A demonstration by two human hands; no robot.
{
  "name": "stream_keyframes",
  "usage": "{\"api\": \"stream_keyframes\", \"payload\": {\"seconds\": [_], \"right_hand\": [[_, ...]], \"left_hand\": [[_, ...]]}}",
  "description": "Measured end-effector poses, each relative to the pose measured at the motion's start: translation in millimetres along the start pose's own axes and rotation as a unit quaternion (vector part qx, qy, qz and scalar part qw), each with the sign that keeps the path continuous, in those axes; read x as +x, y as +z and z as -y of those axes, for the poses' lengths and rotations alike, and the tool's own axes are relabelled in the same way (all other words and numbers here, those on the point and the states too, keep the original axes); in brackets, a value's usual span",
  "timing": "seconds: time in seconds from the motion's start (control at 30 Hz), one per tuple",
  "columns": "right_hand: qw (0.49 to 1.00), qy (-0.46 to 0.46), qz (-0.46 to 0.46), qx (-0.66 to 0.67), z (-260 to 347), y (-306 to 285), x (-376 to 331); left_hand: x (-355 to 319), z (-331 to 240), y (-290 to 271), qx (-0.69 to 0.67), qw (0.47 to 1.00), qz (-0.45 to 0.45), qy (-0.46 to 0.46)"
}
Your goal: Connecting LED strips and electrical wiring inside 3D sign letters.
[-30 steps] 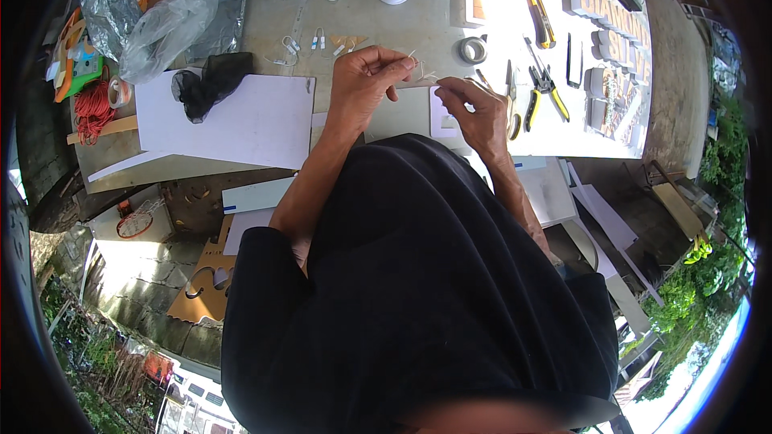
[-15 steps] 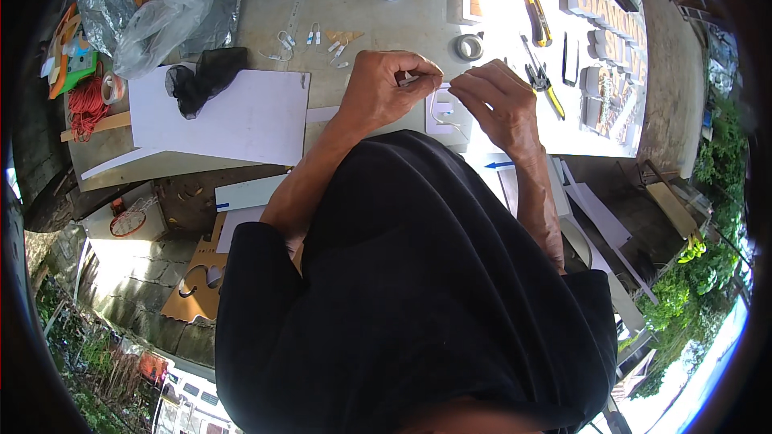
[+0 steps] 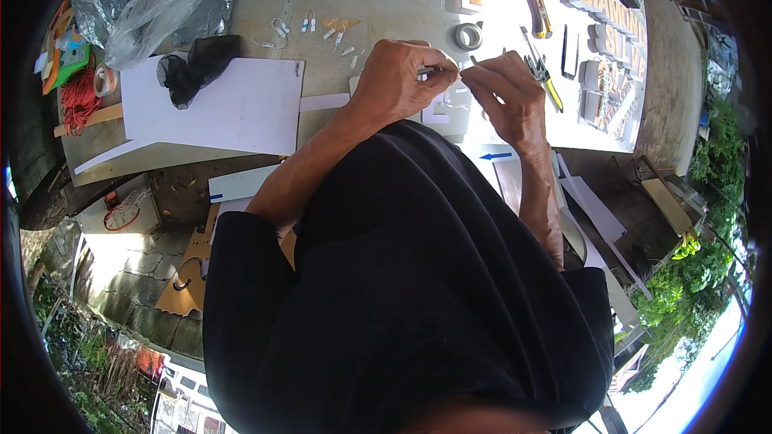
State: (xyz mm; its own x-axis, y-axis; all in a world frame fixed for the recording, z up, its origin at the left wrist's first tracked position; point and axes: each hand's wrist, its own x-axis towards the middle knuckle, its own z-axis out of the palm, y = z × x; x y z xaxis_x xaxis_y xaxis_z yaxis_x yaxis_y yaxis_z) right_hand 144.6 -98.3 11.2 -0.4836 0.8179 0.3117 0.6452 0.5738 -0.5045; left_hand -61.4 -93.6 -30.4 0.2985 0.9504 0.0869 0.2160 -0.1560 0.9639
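At upper centre of the frame, the left hand (image 3: 400, 79) and right hand (image 3: 512, 98) pinch what looks like wire (image 3: 460, 78) between nearly meeting fingertips, near a pale letter (image 3: 435, 119). Fine wire work seems underway; the next move calls for steady fingers.

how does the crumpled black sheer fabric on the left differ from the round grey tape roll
The black fabric lies bunched and irregular; the grey tape roll is a neat ring. The fabric looks larger than the roll. The fabric lies partly over a flat white rectangular sheet, while the roll sits near the right hand. Neither is being held.
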Motion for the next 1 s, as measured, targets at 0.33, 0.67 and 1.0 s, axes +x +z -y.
{"api": "stream_keyframes", "payload": {"seconds": [0.33,0.67,1.0], "right_hand": [[0.998,0.056,0.001,0.014,-3,1,-4],[0.943,0.271,0.036,0.187,-3,6,-16],[0.855,0.408,0.036,0.317,4,0,-16]], "left_hand": [[5,10,3,-0.057,0.997,0.039,-0.016],[5,11,7,-0.099,0.993,0.06,-0.021],[2,18,11,-0.179,0.978,0.083,-0.075]]}}
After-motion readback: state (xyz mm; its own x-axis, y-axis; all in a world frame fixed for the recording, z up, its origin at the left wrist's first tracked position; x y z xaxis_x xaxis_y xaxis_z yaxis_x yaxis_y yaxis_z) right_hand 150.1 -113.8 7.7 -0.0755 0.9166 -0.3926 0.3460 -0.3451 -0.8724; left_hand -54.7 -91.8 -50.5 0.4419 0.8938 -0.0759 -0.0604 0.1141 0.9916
